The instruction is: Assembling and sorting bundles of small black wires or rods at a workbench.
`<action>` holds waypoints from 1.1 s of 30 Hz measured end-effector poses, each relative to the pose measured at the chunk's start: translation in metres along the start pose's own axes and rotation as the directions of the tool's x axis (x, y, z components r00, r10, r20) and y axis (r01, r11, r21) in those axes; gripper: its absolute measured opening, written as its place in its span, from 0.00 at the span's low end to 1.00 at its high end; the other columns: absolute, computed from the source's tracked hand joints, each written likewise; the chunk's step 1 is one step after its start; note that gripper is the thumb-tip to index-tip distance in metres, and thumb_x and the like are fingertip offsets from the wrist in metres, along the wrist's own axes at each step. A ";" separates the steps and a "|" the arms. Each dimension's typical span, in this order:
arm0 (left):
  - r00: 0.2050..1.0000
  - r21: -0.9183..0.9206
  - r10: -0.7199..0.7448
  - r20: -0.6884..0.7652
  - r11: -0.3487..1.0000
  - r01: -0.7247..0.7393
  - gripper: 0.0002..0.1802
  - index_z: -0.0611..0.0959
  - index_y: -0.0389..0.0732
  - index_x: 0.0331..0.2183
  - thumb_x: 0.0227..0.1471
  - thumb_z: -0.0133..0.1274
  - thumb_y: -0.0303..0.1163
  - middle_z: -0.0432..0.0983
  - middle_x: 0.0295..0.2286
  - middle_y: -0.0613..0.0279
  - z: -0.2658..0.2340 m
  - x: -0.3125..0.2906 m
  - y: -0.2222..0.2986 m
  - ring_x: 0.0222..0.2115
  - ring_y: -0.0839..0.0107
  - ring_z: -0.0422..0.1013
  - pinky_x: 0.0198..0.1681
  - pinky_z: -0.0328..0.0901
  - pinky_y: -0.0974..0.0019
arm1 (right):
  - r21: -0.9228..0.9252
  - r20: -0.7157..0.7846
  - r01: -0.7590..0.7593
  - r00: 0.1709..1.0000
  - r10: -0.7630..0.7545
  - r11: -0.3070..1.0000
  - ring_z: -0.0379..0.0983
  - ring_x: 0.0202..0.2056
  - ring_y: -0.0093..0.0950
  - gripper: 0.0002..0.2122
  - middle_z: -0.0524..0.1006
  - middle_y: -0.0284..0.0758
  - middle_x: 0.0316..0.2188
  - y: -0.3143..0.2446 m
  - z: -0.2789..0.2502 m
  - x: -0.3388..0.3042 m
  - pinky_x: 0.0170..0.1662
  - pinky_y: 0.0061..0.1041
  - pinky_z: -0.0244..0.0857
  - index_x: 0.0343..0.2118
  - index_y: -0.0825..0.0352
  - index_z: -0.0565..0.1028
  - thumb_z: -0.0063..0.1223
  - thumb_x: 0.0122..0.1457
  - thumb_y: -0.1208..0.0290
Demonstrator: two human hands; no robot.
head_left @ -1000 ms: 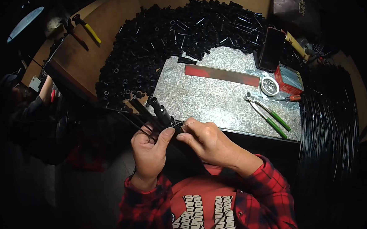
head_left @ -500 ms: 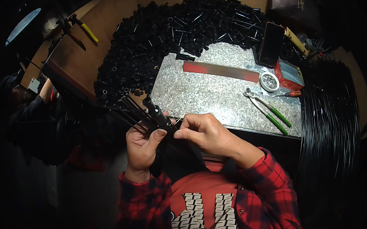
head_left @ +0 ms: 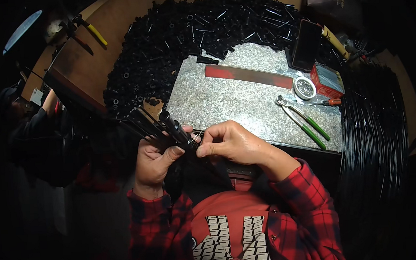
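My left hand (head_left: 154,163) is closed round a black umbrella frame (head_left: 173,128), a tube with several thin dark ribs bunched at its left, held tilted over the near left edge of the stone slab. Its thumb presses on the tube's side. At the tube's right side my right hand (head_left: 228,143) pinches with thumb and forefinger. A thin pale wire (head_left: 197,134) shows just by these fingertips, and its far end is hidden. The lower part of the frame fades into the dark in front of my shirt.
Behind the slab (head_left: 245,113) rises a heap of black plastic parts (head_left: 164,42). On it lie a red-and-grey flat bar (head_left: 247,76), green-handled pincers (head_left: 305,122), a white cup of small metal bits (head_left: 304,88) and a screwdriver (head_left: 332,102). A phone (head_left: 307,45) leans beyond; thin rods (head_left: 372,129) hang right.
Both hands and the umbrella frame have shifted slightly left and up in the picture. The right fingers stay pinched beside the tube.
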State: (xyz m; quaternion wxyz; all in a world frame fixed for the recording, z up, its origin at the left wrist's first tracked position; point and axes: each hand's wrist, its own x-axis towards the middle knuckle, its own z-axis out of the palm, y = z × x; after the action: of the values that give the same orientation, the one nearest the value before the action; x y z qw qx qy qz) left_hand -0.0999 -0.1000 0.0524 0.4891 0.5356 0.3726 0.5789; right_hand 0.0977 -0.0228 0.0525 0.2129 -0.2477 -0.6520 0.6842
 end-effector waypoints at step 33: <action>0.962 0.173 0.141 -0.233 0.980 -0.101 0.11 0.68 0.35 0.39 0.53 0.49 0.20 0.66 0.32 0.65 0.018 0.000 -0.013 0.33 0.80 0.63 0.40 0.60 0.75 | -0.397 -0.308 0.358 0.815 -0.490 0.845 0.70 0.24 0.39 0.07 0.71 0.41 0.22 0.014 0.042 0.017 0.27 0.32 0.63 0.23 0.72 0.69 0.58 0.48 0.79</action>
State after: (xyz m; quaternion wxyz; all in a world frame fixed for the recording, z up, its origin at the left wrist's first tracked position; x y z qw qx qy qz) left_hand -0.0796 -0.0990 0.0428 0.3587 0.5196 0.4415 0.6375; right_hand 0.0590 -0.0463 0.0381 0.4469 -0.2590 -0.7360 0.4377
